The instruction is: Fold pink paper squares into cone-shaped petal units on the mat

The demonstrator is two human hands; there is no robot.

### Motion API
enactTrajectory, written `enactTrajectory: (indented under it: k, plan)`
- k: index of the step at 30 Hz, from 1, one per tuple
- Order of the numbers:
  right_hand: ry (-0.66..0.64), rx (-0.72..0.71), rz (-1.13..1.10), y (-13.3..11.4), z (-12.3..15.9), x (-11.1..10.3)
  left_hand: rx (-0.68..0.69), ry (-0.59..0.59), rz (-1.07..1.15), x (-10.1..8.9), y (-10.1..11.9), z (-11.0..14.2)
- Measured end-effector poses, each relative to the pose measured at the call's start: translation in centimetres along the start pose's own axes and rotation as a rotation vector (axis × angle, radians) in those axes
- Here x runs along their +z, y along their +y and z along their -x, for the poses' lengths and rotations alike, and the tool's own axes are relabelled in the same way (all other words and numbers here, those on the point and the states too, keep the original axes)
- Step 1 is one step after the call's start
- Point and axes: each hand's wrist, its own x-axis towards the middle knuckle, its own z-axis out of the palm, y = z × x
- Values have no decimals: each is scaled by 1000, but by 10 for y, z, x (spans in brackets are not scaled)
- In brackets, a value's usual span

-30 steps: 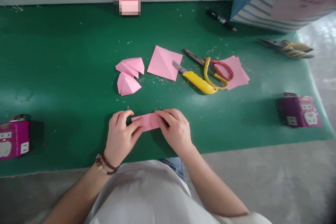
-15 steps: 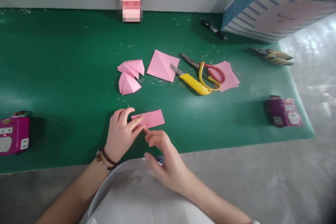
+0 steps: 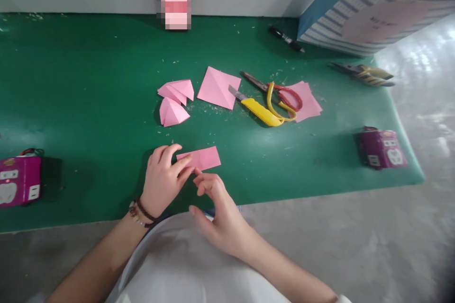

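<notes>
A folded strip of pink paper [image 3: 206, 158] lies on the green table. My left hand [image 3: 161, 175] grips its left end, index finger and thumb pressed together against the paper, the other fingers curled at its left. My right hand [image 3: 220, 218] is just below the paper, thumb well apart from the bent fingers. Its index fingertip comes close to the left thumb; whether they touch I cannot tell. Nothing is in the right hand. Beyond the strip sit two folded pink paper pieces [image 3: 174, 111] and a creased pink paper square [image 3: 219, 87].
A yellow-handled knife [image 3: 261, 112] overlaps the square, beside scissors [image 3: 295, 97] lying on pink sheets [image 3: 311, 104]. A pen [image 3: 286, 39], pliers [image 3: 366, 74] and a striped box [image 3: 337, 19] are farther back. Purple boxes [image 3: 21, 180] stand at both sides. Paper scraps dot the table.
The whole view has shifted slightly. My right hand has moved a little to the left, its thumb a bit farther out. My left hand stays on the pink paper.
</notes>
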Motion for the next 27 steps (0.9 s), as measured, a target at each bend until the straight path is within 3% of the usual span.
enactTrajectory:
  k: [5,16,18,21,24,27]
  plan:
    - [32,74,-48,9,2,-8,3,-5,-4,0,-1,0]
    - [274,118,-50,35,10,-33,18,-28,6,-3,-2,-2]
    - [355,81,84,36,7,-39,22,-47,-3,-5,-2,-4]
    - [457,-56,454,37,-5,-40,38,-88,-21,-10,-3,-6]
    - [424,-192,742,38,-20,-29,66,-134,-28,-14,-6,-9]
    - [350,-199,863,41,-29,-12,97,-173,-43,-16,-9,-9]
